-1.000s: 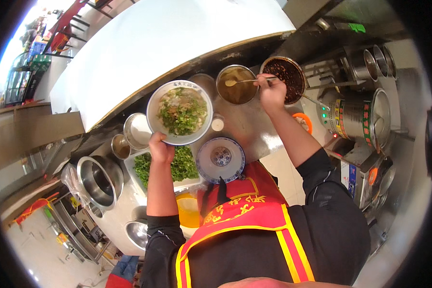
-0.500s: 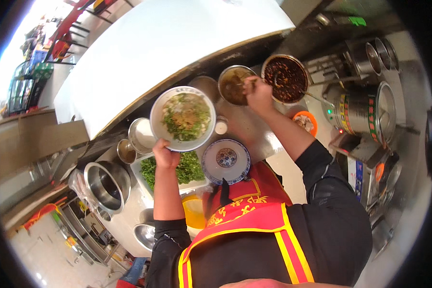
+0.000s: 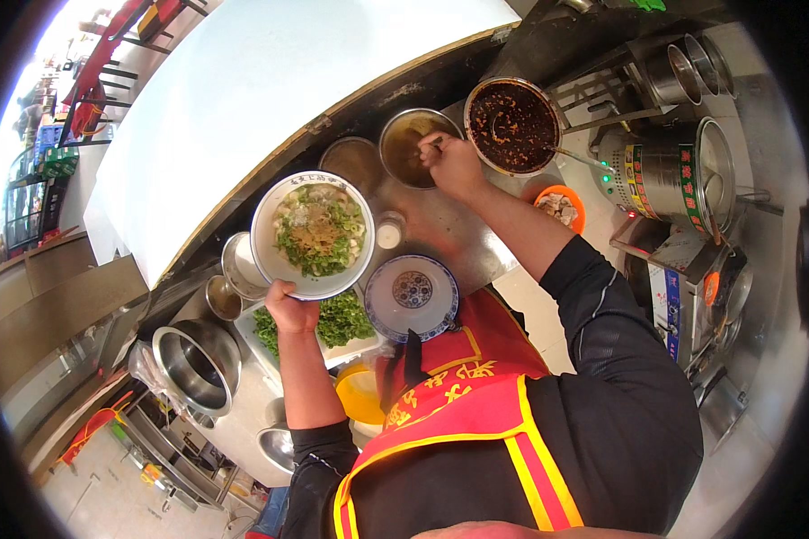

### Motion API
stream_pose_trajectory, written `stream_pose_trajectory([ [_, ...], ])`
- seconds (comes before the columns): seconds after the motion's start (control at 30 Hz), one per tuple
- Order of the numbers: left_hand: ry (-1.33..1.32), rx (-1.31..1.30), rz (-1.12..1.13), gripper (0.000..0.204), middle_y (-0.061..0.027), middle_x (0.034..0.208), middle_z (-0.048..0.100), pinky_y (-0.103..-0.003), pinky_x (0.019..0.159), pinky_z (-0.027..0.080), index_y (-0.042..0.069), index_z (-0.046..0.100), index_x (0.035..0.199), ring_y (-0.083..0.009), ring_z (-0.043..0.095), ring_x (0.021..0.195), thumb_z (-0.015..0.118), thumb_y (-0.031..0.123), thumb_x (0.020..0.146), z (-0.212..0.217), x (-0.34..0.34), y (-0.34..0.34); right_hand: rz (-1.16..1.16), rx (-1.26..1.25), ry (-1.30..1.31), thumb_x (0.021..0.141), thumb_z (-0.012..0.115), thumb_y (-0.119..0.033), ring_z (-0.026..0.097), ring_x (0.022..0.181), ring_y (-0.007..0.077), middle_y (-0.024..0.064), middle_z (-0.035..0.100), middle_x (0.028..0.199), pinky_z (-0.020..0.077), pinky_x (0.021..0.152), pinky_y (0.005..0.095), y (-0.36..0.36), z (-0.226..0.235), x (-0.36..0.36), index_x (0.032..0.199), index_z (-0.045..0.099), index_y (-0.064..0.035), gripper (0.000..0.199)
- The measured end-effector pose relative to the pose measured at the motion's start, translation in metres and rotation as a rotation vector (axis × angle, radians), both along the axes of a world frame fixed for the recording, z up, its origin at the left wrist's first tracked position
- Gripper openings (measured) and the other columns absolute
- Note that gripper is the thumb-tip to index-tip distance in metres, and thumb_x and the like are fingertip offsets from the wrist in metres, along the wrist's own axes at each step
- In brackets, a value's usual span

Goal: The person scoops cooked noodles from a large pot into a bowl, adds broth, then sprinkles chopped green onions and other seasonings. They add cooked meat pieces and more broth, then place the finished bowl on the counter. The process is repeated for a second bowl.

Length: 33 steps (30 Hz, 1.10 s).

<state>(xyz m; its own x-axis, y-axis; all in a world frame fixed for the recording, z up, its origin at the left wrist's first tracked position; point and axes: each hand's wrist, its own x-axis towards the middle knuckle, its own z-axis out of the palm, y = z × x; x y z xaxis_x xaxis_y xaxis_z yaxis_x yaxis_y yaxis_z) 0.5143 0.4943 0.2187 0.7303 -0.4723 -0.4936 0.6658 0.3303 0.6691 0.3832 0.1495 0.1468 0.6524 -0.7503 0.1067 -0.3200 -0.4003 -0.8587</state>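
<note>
My left hand (image 3: 294, 313) grips the near rim of a white bowl (image 3: 276, 259), holding it up above the counter. Chopped greens (image 3: 324, 259) fill its middle, topped with pale bits and a brown powder (image 3: 316, 232). Over a round steel pot (image 3: 384, 160) holding something brownish, my right hand (image 3: 454, 166) has its fingers closed together. Whatever they pinch is too small or hidden to make out. Just right of that pot stands a larger pot (image 3: 470, 97) of dark red chili sauce (image 3: 512, 126).
A blue-patterned bowl (image 3: 386, 301) sits close to my apron, beside a small white cup (image 3: 389, 235). Left of it lies a white tray (image 3: 361, 347) of chopped greens. An orange bowl (image 3: 579, 216), a steel basin (image 3: 225, 350) and a large steel cooker (image 3: 670, 180) stand around.
The whole view has shifted slightly, so the counter sits further left. My right fingers have moved further in over the steel pot. My left hand still holds the white bowl.
</note>
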Motion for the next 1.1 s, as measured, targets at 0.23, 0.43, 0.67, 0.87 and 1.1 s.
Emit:
stream_pose_trajectory([
  [0.23,-0.009,0.019,-0.005,0.072,-0.0168,0.140,0.059,-0.048,0.117,0.040,-0.003,0.050,0.143,-0.0353,0.053,0.134,0.048,0.011,0.073,0.002,0.002,0.000,-0.118,0.286,-0.161,0.104,0.063,-0.010,0.072,0.072,0.0151,0.0119,0.074,0.084,0.0589,0.067,0.0289,-0.003,0.025,-0.009,0.107,0.066,0.0029,0.014],
  [0.43,0.033,0.056,0.052,0.061,-0.0143,0.121,0.063,-0.047,0.105,0.046,-0.005,0.054,0.135,-0.0321,0.059,0.115,0.053,0.010,0.076,-0.015,0.006,0.011,0.038,0.246,-0.508,0.104,0.061,-0.006,0.072,0.076,0.0159,0.0107,0.073,0.086,0.0597,0.070,0.0307,0.042,0.092,-0.032,0.108,0.064,0.0018,0.009],
  [0.67,0.054,-0.034,0.044,0.050,-0.0114,0.109,0.062,-0.044,0.091,0.051,-0.002,0.059,0.121,-0.0283,0.062,0.102,0.056,0.011,0.073,-0.036,0.008,0.020,0.017,-0.077,-0.167,0.100,0.067,-0.012,0.072,0.077,0.0184,0.0107,0.076,0.094,0.0571,0.068,0.0302,0.051,0.090,-0.043,0.113,0.071,0.0001,0.018],
  [0.87,-0.007,-0.029,0.010,0.081,-0.0176,0.141,0.058,-0.054,0.117,0.042,0.000,0.046,0.149,-0.0377,0.054,0.133,0.051,0.016,0.070,-0.005,-0.019,0.060,-0.380,0.222,-0.189,0.096,0.066,-0.006,0.066,0.075,0.0118,0.0065,0.072,0.088,0.0545,0.067,0.0273,0.022,0.044,-0.209,0.110,0.070,-0.0016,0.015],
  [1.1,0.048,-0.007,0.259,0.074,-0.0178,0.140,0.062,-0.050,0.115,0.043,-0.001,0.052,0.144,-0.0368,0.057,0.130,0.053,0.016,0.071,0.025,-0.117,0.057,-0.444,1.179,-0.449,0.101,0.065,-0.020,0.059,0.078,0.0103,-0.0006,0.065,0.090,0.0513,0.074,0.0253,-0.179,0.009,-0.301,0.132,0.065,-0.0082,0.033],
])
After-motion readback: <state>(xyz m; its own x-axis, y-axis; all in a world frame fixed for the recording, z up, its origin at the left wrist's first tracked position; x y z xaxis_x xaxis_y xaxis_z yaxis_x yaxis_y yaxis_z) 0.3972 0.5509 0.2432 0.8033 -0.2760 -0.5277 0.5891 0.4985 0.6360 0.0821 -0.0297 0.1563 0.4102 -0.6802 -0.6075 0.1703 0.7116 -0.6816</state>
